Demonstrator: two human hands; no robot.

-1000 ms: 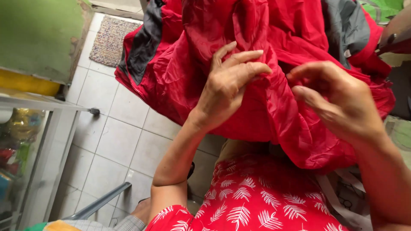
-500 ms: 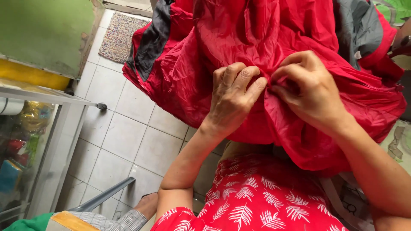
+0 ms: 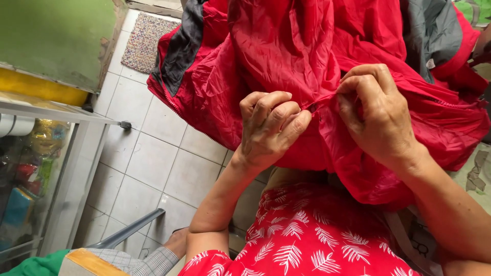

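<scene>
Red crinkled nylon jacket (image 3: 286, 61) at frame centre, pinched taut between closed left hand (image 3: 271, 128) and right hand (image 3: 376, 115), fingertips gripping the fold for close work.

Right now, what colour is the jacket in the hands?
Bright red, with dark grey panels. The head view shows the jacket pinched by the left hand and right hand.

A pale tiled floor (image 3: 148, 158) carries a small woven mat (image 3: 146, 41) at 11 o'clock, lying flat by the green wall (image 3: 56, 36).
</scene>
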